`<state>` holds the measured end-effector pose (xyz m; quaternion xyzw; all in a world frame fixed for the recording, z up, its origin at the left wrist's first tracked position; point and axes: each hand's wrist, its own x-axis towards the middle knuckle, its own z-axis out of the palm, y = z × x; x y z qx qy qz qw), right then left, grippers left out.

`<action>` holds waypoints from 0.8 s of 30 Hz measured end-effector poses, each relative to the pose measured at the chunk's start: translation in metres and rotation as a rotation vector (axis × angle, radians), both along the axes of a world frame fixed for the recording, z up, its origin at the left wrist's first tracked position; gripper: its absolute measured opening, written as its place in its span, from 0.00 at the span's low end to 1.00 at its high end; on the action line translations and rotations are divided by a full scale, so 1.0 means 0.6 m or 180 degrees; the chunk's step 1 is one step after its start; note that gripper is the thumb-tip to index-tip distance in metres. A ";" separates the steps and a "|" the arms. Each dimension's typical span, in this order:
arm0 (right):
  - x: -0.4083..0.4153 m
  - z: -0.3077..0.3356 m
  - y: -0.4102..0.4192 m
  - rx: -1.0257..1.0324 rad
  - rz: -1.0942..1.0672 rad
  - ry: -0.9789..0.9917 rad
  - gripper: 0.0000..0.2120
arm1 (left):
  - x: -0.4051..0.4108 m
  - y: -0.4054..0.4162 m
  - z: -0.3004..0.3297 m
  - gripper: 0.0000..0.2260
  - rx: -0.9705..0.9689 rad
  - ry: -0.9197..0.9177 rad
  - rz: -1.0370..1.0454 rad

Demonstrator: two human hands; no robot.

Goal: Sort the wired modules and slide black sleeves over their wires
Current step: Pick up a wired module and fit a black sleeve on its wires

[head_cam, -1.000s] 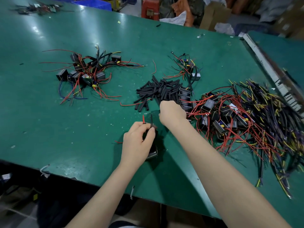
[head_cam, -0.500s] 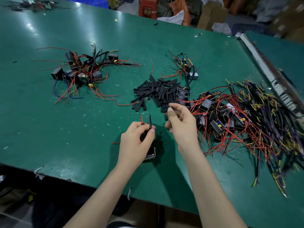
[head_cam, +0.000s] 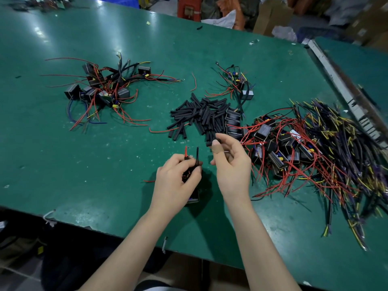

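**Sleeve in hand, wires held up: threading step**

L hand (head_cam: 176,181) grips one module (head_cam: 192,196) low near table edge, fingers curled round it and its wire bundle. Two wire ends stick up past the fingers: red wire (head_cam: 186,151) and black wire (head_cam: 197,153), side by side, apart from each other.

R hand (head_cam: 231,164) just beside L, raised a bit. Thumb + forefinger pinch one sleeve (head_cam: 212,142) at near edge of sleeve pile (head_cam: 199,118); other fingers loosely curled. Sleeve lies roughly crosswise, not yet aligned w/ either wire.

Table (head_cam: 84,164): done-looking cluster (head_cam: 100,89) far L, small cluster (head_cam: 237,82) behind pile, big unsorted heap (head_cam: 304,148) at R.

Step, as judged: sleeve picked, not yet on wire. Module count still large, so task looks early-to-mid.

Next move calls for: turn sleeve so bore faces a wire tip, bring it over, thread down. L must keep tip stiff + steady. Can't tell which wire gets it, nor whether the sleeve is flattened at mouth; if so, a squeeze to open it. Risk: tip buckles or strands fray at the mouth.
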<state>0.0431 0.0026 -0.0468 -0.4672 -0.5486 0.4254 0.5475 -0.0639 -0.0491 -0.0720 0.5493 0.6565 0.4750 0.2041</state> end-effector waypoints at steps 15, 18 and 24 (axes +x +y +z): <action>0.006 0.007 0.011 0.0172 0.0460 -0.0587 0.12 | 0.001 -0.001 -0.001 0.10 0.0160 0.0567 -0.0149; 0.011 0.018 0.018 0.0218 0.0708 -0.0777 0.11 | 0.001 -0.001 -0.001 0.10 0.0142 0.0696 -0.0129; 0.027 0.025 0.027 0.0340 0.0937 -0.1098 0.10 | 0.002 -0.002 -0.001 0.10 0.0053 0.0712 -0.0072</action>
